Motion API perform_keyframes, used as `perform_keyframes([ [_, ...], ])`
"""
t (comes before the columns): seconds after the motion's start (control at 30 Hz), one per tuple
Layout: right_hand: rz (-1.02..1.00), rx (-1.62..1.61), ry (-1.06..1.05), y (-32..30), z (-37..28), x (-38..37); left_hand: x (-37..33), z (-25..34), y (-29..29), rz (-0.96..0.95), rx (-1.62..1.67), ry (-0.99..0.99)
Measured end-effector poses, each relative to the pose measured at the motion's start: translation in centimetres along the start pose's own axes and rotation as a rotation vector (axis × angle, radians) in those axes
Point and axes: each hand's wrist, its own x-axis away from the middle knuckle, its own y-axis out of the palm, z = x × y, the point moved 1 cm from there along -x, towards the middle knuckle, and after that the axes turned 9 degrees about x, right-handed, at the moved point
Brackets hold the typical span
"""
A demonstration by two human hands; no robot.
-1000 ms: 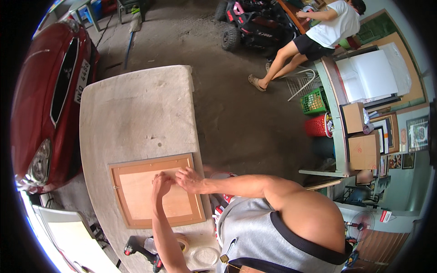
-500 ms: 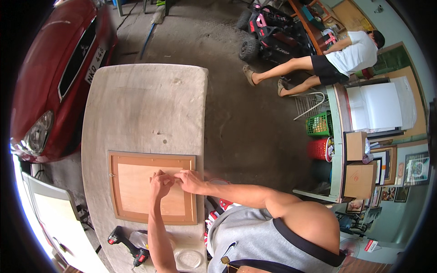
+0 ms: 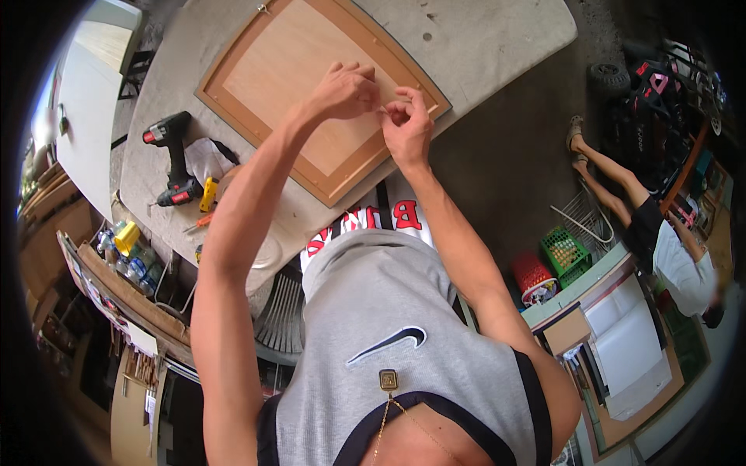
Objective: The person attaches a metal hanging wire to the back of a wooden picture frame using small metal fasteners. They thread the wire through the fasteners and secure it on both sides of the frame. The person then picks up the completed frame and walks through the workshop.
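A picture frame (image 3: 348, 177) with a brown border lies on the worn table, its pale wooden backing (image 3: 299, 58) facing up. My left hand (image 3: 347, 89) is over the backing, its fingers curled in and pinched. Beside it, above the frame's near right edge, my right hand (image 3: 407, 128) pinches with thumb and forefinger, the other fingers bent. A tiny, thin thing seems to sit between the two hands, too small to name. A metal hanging ring (image 3: 263, 8) shows on the frame's far border.
Left of the frame on the table (image 3: 513, 31) lie a black and red cordless drill (image 3: 177, 159), a yellow-handled tool (image 3: 209, 194) and a clear plastic lid (image 3: 268, 252). At right, another person (image 3: 676, 260) stands near green (image 3: 566, 255) and red (image 3: 535, 278) baskets.
My view has swung round and tipped closer to my body, so the frame appears rotated and higher up. My hands, close together before, are now slightly apart with fingers still pinched.
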Motion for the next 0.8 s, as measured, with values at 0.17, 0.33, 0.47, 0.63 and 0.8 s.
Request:
perform_keyframes([
  [0.17, -0.042, 0.09, -0.067, -0.4, -0.2, 0.0, -0.5, 1.1, -0.6, -0.053, -0.037, -0.065],
  [0.33, 0.127, 0.249, -0.384, 0.5, 0.2, 0.6, -0.9, 1.0, -0.5, -0.102, -0.123, -0.069],
  [0.47, 0.2, 0.345, -0.685, 0.5, 0.7, 1.2, -0.9, 0.8, 0.1, -0.06, -0.118, -0.031],
  [0.63, 0.191, 0.258, -0.699, 1.1, 1.3, 1.7, -0.8, 0.2, 0.3, -0.066, -0.14, -0.018],
  [0.8, 0.149, 0.238, -0.706, 1.1, 2.0, 1.7, -1.4, 0.3, -0.1, -0.072, -0.158, 0.013],
])
